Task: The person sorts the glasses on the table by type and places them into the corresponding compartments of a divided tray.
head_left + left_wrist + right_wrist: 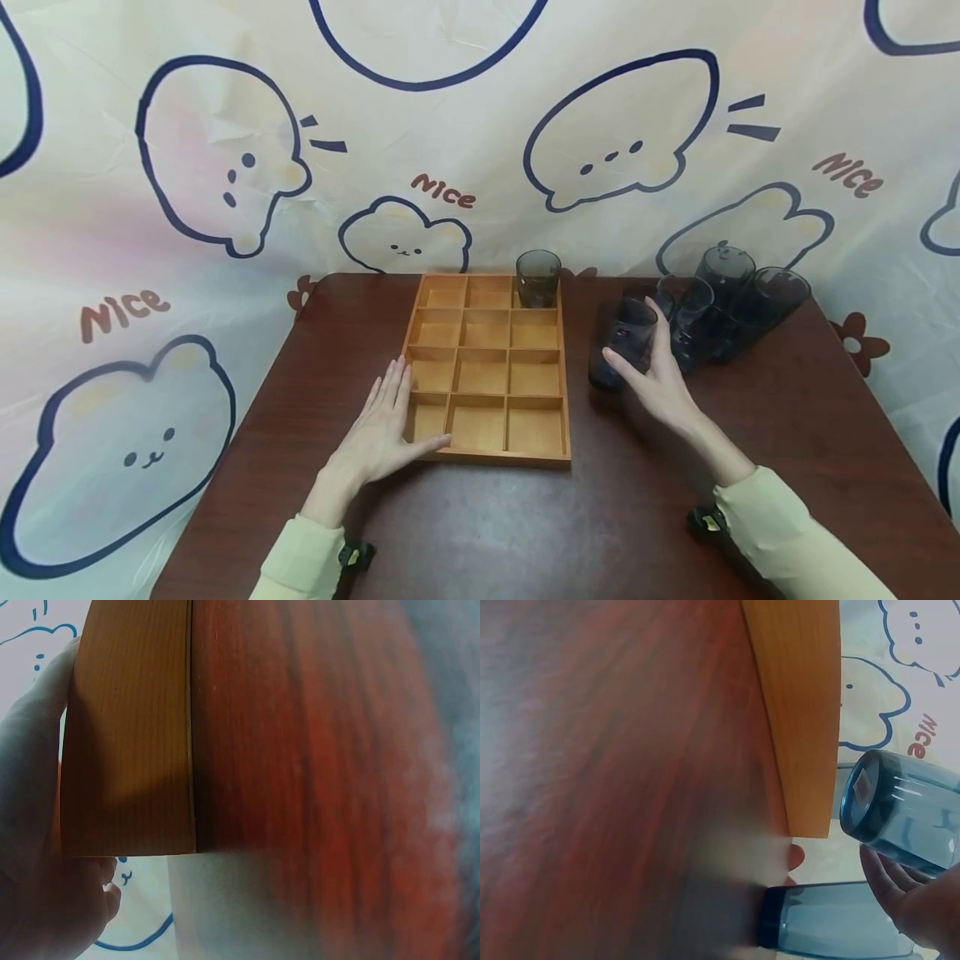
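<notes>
A wooden tray [480, 457] divided into square compartments lies on the table. My left hand [378, 437] rests over its front left corner, fingers stretched along the left side and thumb across the front edge. In the right hand [663, 383] is a dark tinted drinking glass [633, 333], gripped between thumb and fingers to the right of the tray. The right wrist view shows this held glass [907, 810] raised off the table and tilted, its base toward the camera. Another such glass [538, 279] stands in the tray's back right compartment.
Several more tinted glasses [772, 300] cluster at the table's back right, close behind the right hand. One standing glass [840, 919] is beside the right fingers in the right wrist view. A printed cloth [495, 233] hangs behind the dark wooden table [480, 533].
</notes>
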Action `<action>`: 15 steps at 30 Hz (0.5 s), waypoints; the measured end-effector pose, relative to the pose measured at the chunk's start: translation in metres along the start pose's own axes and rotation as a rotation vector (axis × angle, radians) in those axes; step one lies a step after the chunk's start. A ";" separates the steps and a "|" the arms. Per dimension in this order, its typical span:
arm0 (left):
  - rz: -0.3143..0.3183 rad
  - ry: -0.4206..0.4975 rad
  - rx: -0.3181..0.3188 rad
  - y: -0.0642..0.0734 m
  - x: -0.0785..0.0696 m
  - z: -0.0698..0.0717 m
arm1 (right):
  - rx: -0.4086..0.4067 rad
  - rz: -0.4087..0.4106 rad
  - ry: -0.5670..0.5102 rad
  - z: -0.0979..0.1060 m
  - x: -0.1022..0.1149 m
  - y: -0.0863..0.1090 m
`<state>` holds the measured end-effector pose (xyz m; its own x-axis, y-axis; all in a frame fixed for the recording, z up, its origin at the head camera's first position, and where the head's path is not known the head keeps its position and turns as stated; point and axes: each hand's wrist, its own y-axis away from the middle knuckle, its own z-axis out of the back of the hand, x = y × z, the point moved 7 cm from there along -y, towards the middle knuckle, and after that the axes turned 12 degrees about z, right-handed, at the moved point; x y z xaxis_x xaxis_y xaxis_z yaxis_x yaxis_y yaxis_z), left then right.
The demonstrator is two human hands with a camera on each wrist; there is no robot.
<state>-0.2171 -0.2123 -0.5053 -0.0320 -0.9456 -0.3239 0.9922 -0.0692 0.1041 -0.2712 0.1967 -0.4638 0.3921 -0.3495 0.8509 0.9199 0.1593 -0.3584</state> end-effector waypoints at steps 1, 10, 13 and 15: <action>0.003 0.001 0.007 0.000 0.000 -0.001 | 0.002 -0.003 0.006 -0.001 0.000 -0.001; 0.010 -0.002 0.012 -0.001 0.000 -0.002 | -0.003 0.007 0.016 -0.008 0.004 -0.017; 0.013 0.000 0.014 -0.001 0.001 -0.002 | -0.003 0.017 0.016 -0.011 0.005 -0.021; 0.013 0.001 0.015 -0.001 0.001 -0.002 | -0.003 0.020 0.021 -0.012 0.005 -0.024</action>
<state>-0.2178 -0.2123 -0.5079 -0.0190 -0.9460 -0.3237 0.9906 -0.0617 0.1220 -0.2911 0.1800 -0.4556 0.4108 -0.3656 0.8352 0.9117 0.1640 -0.3766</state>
